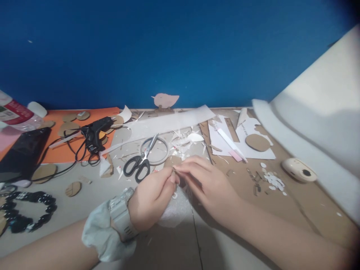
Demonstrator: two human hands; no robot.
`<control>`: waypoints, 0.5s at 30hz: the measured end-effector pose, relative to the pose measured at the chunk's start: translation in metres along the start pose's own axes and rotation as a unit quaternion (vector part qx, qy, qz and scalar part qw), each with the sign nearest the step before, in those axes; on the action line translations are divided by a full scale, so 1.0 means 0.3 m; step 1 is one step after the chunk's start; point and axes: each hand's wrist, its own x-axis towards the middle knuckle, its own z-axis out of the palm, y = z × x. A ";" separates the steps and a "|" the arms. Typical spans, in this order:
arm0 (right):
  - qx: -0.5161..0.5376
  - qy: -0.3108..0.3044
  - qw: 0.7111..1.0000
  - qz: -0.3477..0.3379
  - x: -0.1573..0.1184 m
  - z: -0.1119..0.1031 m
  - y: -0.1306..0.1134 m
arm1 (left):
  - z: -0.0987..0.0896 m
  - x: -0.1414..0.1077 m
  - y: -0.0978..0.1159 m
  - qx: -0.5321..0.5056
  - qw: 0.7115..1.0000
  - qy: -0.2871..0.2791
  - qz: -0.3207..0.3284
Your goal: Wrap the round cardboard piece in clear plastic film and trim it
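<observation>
My left hand [150, 197], with a pale scrunchie and a light watch on its wrist, is closed, thumb and fingers pressed together at the middle of the table. My right hand [209, 183] meets it there in a pinch, the fingertips of both hands touching. Whatever is between them is small and mostly covered by the fingers. Below the hands shows a whitish, translucent, crinkled piece [174, 213]; I cannot tell whether it is held or lies on the table. Black-handled scissors [144, 159] lie just beyond my left hand, partly over a grey ring [165, 150].
A black glue gun [97, 133] with its cord lies on orange paper [56, 153] at the left. Nearby are a phone [25, 152], a bottle [18, 114] and a beaded bracelet [46, 215]. A pink paper bird [165, 100] stands at the wall. White discs [274, 182] lie right.
</observation>
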 end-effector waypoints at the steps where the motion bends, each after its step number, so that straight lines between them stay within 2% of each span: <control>1: -0.012 0.002 1.000 -0.007 -0.002 0.002 0.000 | 0.000 0.000 0.001 -0.007 1.000 -0.003 0.002; 7: -0.039 0.013 0.999 -0.011 -0.012 0.005 0.001 | 0.000 0.003 0.010 -0.081 0.996 -0.024 0.018; 15: -0.014 0.020 1.000 0.009 -0.014 0.009 0.001 | 0.003 0.001 0.007 -0.090 0.996 -0.024 0.016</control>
